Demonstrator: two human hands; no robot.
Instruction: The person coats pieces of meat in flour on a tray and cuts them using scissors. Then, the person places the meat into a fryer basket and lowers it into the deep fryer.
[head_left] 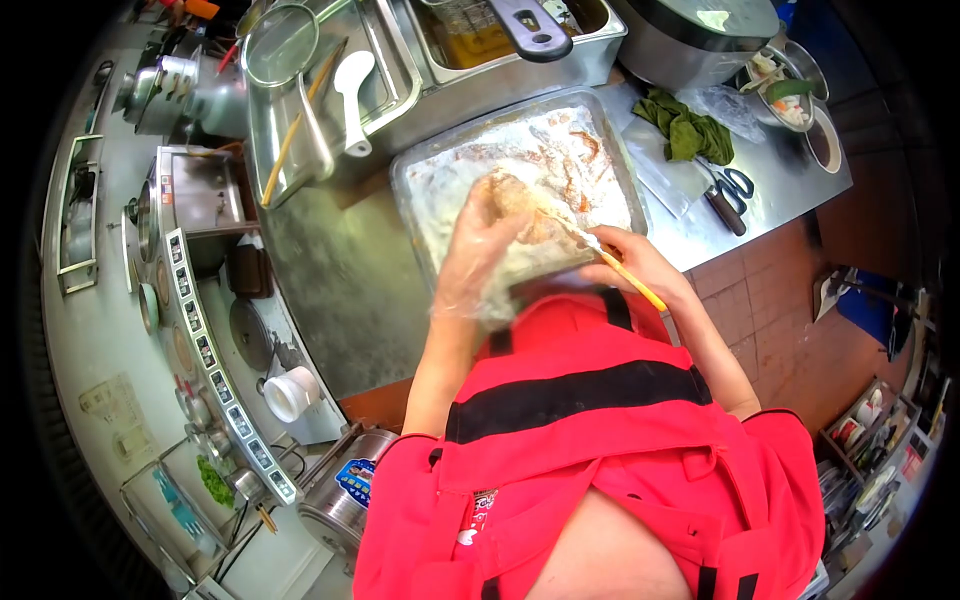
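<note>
A metal tray of white flour lies before me, with several reddish-brown coated pieces at its right side. My left hand, in a clear plastic glove dusted with flour, is closed around a flour-coated piece over the middle of the tray. At the tray's front right edge, my bare right hand grips tongs with a yellow-orange handle. The tongs' whitish front part points towards the coated piece, and their tips are hard to make out.
Behind the tray stands a fryer with a purple-grey handle. At the back left, a strainer and white spoon rest on a metal pan. On the right lie green cloth, scissors and bowls.
</note>
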